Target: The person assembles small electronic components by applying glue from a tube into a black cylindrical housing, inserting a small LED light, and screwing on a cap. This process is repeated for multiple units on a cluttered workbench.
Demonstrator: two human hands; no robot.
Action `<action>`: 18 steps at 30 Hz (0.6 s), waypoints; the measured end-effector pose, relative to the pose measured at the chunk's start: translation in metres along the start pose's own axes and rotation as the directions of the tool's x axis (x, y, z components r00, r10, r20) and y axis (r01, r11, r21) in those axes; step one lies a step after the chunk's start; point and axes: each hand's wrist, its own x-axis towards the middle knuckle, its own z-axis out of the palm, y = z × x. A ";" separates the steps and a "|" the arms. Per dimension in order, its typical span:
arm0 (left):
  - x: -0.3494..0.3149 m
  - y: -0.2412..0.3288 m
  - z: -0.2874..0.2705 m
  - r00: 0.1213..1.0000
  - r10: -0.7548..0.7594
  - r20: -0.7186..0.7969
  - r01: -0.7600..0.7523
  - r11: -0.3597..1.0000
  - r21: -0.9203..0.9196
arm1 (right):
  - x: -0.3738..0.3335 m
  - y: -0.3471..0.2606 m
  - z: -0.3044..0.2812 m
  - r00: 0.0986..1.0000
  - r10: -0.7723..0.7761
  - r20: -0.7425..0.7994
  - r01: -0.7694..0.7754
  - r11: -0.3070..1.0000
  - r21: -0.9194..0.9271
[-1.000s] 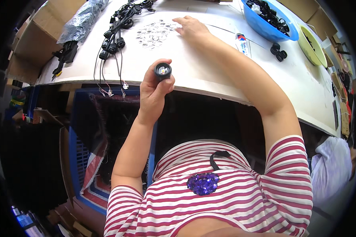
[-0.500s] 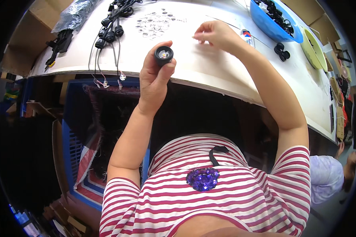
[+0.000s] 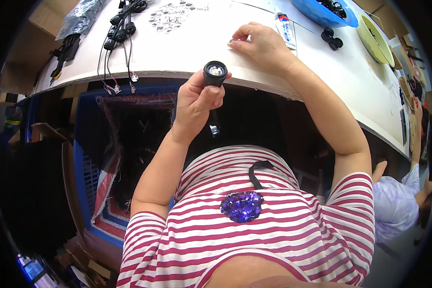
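Observation:
My left hand (image 3: 197,103) is wrapped round a black round lamp housing (image 3: 215,73), held up just in front of the table edge. Its open end faces up and shows a small light-coloured LED piece inside. A small shiny piece (image 3: 214,130) shows below that hand; whether it joins the housing I cannot tell. Over the white table (image 3: 197,57), my right hand (image 3: 264,45) has thumb and forefinger pinched together. Anything between those fingertips is too small to name. Several clear lens-like discs (image 3: 170,18) lie beyond my hands, and a white glue tube (image 3: 286,30) lies beside my right hand.
Black cables with connectors (image 3: 121,30) lie at the left, wire ends hanging over the edge. At the right are a blue bowl (image 3: 317,17) of black parts, small black caps (image 3: 332,39) and a yellow-green basin (image 3: 372,39). A blue crate (image 3: 84,192) stands below; another person (image 3: 396,206) is at far right.
My left hand has moved right and nearer to me with the lamp housing. The fingers of my right hand have drawn nearer to the table edge, and more of the glue tube shows.

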 end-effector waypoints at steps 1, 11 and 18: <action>0.000 -0.001 0.000 1.000 -0.009 0.002 0.009 1.000 0.011 | -0.001 0.000 -0.002 1.000 0.006 0.005 -0.006 1.000 0.020; 0.004 -0.012 0.013 0.995 -0.057 0.077 0.058 0.998 -0.006 | -0.052 -0.046 -0.055 0.955 -0.283 0.086 0.203 0.839 0.505; 0.001 -0.011 0.020 0.987 -0.054 0.149 0.061 0.997 -0.048 | -0.060 -0.044 -0.055 0.939 -0.326 0.109 0.241 0.851 0.466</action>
